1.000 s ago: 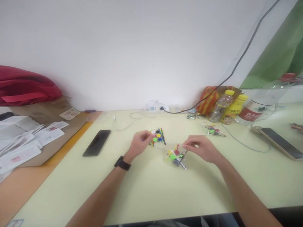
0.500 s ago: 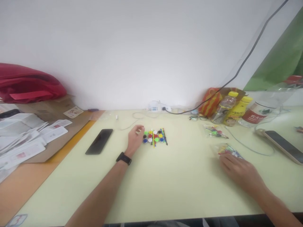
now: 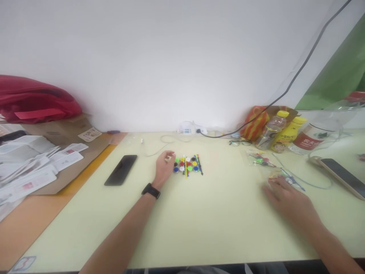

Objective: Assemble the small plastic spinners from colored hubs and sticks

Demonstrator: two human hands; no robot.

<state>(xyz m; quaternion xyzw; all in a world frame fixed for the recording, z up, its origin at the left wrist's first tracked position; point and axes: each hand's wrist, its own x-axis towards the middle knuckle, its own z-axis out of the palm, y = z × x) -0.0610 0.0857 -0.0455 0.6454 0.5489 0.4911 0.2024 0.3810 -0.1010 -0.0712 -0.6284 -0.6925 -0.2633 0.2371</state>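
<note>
My left hand (image 3: 164, 167), a black watch (image 3: 151, 191) on its wrist, rests on the table with fingers loosely bent and nothing visible in them. Just right of it, small coloured round discs (image 3: 181, 164) lie in rows. Thin coloured plastic sticks (image 3: 186, 167) lie across and beside these discs. On the right, my right hand (image 3: 288, 198) has its fingers on a clear plastic bag (image 3: 291, 179) of small coloured parts, seemingly gripping its near left edge. Its fingertips are partly blurred. Behind that, another clear bag (image 3: 261, 158) holds coloured pieces.
A black phone (image 3: 121, 170) lies left of my left arm; another phone (image 3: 343, 176) lies far right. Bottles (image 3: 288, 134), glasses (image 3: 239, 142) and a power strip with a cable (image 3: 186, 128) line the wall. Papers (image 3: 37, 163) and a red bag (image 3: 37, 99) fill the left side.
My right hand and the plastic bag of parts have shifted a little to the right, and the bag has turned somewhat. My left hand stays by the discs.
</note>
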